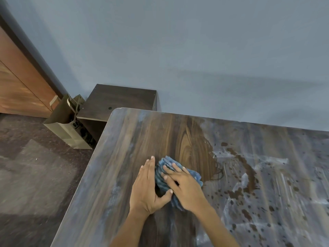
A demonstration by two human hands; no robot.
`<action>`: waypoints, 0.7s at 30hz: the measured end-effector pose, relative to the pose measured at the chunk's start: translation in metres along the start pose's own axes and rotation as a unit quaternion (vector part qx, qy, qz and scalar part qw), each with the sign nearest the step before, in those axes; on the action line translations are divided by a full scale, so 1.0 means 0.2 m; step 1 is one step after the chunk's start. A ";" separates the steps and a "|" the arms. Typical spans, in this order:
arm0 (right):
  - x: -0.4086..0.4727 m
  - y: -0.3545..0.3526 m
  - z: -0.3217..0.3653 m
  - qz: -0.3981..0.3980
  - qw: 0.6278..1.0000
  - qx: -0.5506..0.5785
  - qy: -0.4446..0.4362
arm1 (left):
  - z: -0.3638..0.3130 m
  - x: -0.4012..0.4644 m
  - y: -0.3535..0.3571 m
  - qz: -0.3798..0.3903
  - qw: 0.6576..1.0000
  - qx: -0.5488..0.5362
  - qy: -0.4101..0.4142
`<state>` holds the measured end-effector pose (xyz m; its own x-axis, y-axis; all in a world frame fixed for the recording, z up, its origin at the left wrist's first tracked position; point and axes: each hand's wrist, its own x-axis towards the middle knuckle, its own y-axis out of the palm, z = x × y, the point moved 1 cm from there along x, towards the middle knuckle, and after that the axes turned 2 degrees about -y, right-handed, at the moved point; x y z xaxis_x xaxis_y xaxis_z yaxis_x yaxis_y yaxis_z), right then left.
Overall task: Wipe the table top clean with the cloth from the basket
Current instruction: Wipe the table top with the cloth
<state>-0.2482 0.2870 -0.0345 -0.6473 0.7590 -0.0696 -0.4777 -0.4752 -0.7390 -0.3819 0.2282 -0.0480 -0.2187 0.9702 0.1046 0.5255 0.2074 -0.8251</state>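
A bunched blue cloth (pixel 164 168) lies on the wood-grain table top (pixel 135 139), near its left middle. My right hand (pixel 185 186) presses flat on top of the cloth with straight fingers. My left hand (pixel 147 186) lies against the cloth's left side, fingers straight along the table and thumb tucked under the cloth's near edge. Dark brown spots and a smeared streak (pixel 249 172) cover the table to the right of the cloth, among whitish wipe marks. The wood around the cloth looks darker and free of spots. No basket shows.
The table's left edge (pixel 83 175) drops to a dark speckled floor. A brown paper bag (pixel 65 122) stands on the floor beside a low dark cabinet (pixel 121 97) at the table's far left corner. A blue-grey wall runs behind; a wooden door (pixel 19 82) is far left.
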 end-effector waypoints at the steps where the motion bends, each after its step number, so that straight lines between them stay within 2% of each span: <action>1: -0.04 -0.02 -0.04 0.005 1.000 -0.010 0.001 | 0.00 0.00 0.00 0.008 1.000 -0.009 -0.010; 4: -0.09 -0.10 -0.14 -0.011 0.999 -0.029 0.024 | 0.00 0.01 -0.01 0.018 0.999 0.004 -0.028; 10: 0.18 -0.10 -0.11 -0.111 0.983 -0.085 0.117 | 0.01 0.01 0.00 0.034 0.998 0.010 -0.058; 12: 0.24 -0.05 -0.05 -0.100 0.986 -0.106 0.086 | 0.00 0.01 -0.01 0.029 0.998 -0.008 -0.052; 17: 0.06 0.06 0.01 0.006 0.992 -0.101 -0.070 | 0.00 0.00 -0.02 -0.012 0.998 -0.058 -0.039; 21: -0.17 0.06 -0.06 0.039 0.994 -0.073 -0.071 | 0.01 0.00 0.00 -0.002 0.999 -0.038 -0.027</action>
<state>-0.2251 0.2601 -0.0498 -0.7611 0.6473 -0.0432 -0.3381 -0.4526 -0.8251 -0.3841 0.2281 -0.0487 -0.2633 0.9617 0.0763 0.5846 0.2220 -0.7804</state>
